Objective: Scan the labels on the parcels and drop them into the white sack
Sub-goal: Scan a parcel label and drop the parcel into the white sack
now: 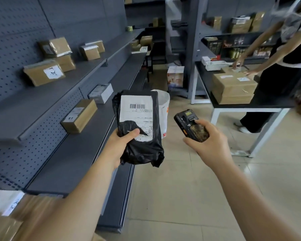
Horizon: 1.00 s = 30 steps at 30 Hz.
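**Black parcel held up beside a handheld scanner**

A soft, crumpled black plastic parcel (pixel 139 129) is gripped by the left hand (pixel 119 145) at about 11 o'clock from the bottom centre of the view, with the thumb pressed across the lower edge of its white paper label (pixel 136 113). The label is flat and rectangular, a barcode is printed near its top, and one corner is covered by a fold of the black film. At about 1 o'clock a dark, blocky handheld scanner (pixel 191 126) is clasped by the right hand (pixel 210 138), the fingers being curled round its body and the thumb laid on its face. Parcel and scanner are held apart, side by side.

Just behind the parcel, at 12 o'clock, the open rim of the white sack (pixel 163 108) is seen standing on the pale tiled floor (pixel 181 188).

From 9 to 11 o'clock, grey metal shelves (pixel 73 153) with perforated back panels are lined with tape-wrapped cardboard boxes (pixel 78 115). Farther off at 2 o'clock, a dark-topped table (pixel 261 103) on a white frame carries larger cardboard cartons (pixel 233 89), over which another person (pixel 276 58) is bent.
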Each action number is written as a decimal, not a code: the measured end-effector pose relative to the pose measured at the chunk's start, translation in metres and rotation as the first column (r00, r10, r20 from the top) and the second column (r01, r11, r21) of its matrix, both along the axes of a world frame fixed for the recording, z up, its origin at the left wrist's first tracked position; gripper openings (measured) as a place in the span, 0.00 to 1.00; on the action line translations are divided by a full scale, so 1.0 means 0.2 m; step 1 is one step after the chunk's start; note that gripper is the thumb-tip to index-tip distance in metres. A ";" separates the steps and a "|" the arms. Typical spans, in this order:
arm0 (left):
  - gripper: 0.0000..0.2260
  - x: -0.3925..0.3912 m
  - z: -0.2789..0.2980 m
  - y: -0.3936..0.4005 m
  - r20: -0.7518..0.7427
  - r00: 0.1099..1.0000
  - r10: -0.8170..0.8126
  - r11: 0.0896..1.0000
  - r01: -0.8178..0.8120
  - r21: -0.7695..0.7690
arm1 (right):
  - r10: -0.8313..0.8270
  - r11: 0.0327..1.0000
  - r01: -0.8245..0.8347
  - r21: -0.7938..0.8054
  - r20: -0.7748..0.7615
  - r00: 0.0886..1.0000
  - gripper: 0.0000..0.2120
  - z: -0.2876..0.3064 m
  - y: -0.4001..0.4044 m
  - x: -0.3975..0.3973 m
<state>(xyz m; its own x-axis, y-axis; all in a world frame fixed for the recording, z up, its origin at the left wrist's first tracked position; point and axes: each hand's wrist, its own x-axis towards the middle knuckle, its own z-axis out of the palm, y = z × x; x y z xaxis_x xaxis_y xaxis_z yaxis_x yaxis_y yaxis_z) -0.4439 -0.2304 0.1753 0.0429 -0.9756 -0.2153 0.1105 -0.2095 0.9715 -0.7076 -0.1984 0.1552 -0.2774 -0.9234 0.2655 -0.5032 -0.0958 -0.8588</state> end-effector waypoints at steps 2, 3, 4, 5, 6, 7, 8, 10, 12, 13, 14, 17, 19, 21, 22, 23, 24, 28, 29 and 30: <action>0.16 -0.05 -0.02 -0.14 0.008 1.000 0.001 1.000 -0.001 0.014 | -0.012 1.000 0.012 0.007 0.016 1.000 0.27 -0.03 -0.11 -0.05; 0.16 -0.07 -0.04 -0.21 0.009 1.000 -0.002 1.000 0.001 0.018 | -0.018 1.000 0.018 0.010 0.018 1.000 0.27 -0.04 -0.18 -0.07; 0.15 -0.09 -0.06 -0.28 0.008 1.000 -0.006 1.000 0.006 0.021 | -0.023 1.000 0.023 0.014 0.015 1.000 0.28 -0.06 -0.25 -0.08; 0.14 -0.10 -0.08 -0.36 0.007 1.000 -0.012 1.000 0.012 0.023 | -0.026 0.999 0.026 0.020 0.010 1.000 0.28 -0.08 -0.32 -0.10; 0.14 -0.11 -0.10 -0.45 0.005 1.000 -0.019 1.000 0.019 0.025 | -0.026 0.999 0.026 0.027 0.008 1.000 0.28 -0.10 -0.40 -0.11; 0.14 -0.13 -0.13 -0.54 0.003 1.000 -0.024 0.999 0.024 0.028 | -0.025 0.999 0.025 0.036 0.007 1.000 0.28 -0.11 -0.49 -0.12; 0.14 -0.14 -0.15 -0.64 -0.001 1.000 -0.027 0.999 0.027 0.030 | -0.026 0.999 0.026 0.043 0.003 1.000 0.28 -0.13 -0.59 -0.13; 0.13 -0.17 -0.20 -0.86 -0.017 0.999 -0.032 0.999 0.032 0.030 | -0.035 0.998 0.036 0.048 -0.025 0.999 0.28 -0.14 -0.78 -0.14; 0.14 -0.19 -0.22 -1.10 -0.033 0.998 -0.048 0.999 0.048 0.025 | -0.045 0.998 0.048 0.042 -0.067 0.997 0.28 -0.14 -1.00 -0.15; 0.16 -0.20 -0.21 -1.22 -0.039 0.998 -0.055 0.998 0.056 0.023 | -0.048 0.998 0.052 0.044 -0.080 0.996 0.28 -0.12 -1.11 -0.15; 0.17 -0.20 -0.21 -1.35 -0.043 0.997 -0.057 0.998 0.057 0.017 | -0.048 0.998 0.052 0.046 -0.089 0.995 0.28 -0.11 -1.22 -0.15; 0.19 -0.21 -0.17 -1.70 -0.052 0.996 -0.066 0.998 0.065 -0.017 | -0.056 0.998 0.060 0.037 -0.101 0.993 0.28 -0.06 -1.55 -0.15; 0.17 -0.21 -0.14 -1.92 -0.060 0.995 -0.081 0.996 0.078 -0.046 | -0.066 0.998 0.068 0.009 -0.109 0.992 0.28 -0.05 -1.74 -0.16; 0.16 -0.20 -0.14 -2.09 -0.053 0.996 -0.075 0.995 0.071 -0.066 | -0.065 0.998 0.066 0.009 -0.110 0.992 0.28 -0.04 -1.91 -0.15; 0.17 -0.19 -0.15 -2.16 -0.050 0.996 -0.068 0.996 0.064 -0.066 | -0.065 0.998 0.067 0.020 -0.104 0.992 0.28 -0.05 -1.99 -0.15; 0.19 -0.19 -0.16 -2.24 -0.052 0.997 -0.060 0.997 0.057 -0.061 | -0.065 0.997 0.068 0.033 -0.099 0.993 0.28 -0.05 -2.06 -0.14; 0.20 -0.17 -0.18 -2.30 -0.057 0.997 -0.054 0.997 0.051 -0.054 | -0.059 0.997 0.064 0.046 -0.095 0.994 0.28 -0.07 -2.14 -0.14; 0.25 -0.13 -0.28 -2.53 -0.043 0.999 -0.026 1.000 0.025 -0.018 | -0.011 0.998 0.017 0.064 -0.093 0.996 0.27 -0.13 -2.45 -0.12; 0.26 -0.13 -0.30 -2.59 -0.039 0.999 -0.014 1.000 0.014 -0.009 | 0.000 0.997 0.007 0.070 -0.096 0.995 0.27 -0.15 -2.53 -0.13; 0.26 -0.13 -0.32 -2.66 -0.038 0.999 -0.003 1.000 0.003 -0.001 | 0.011 0.997 -0.004 0.072 -0.100 0.995 0.27 -0.17 -2.62 -0.13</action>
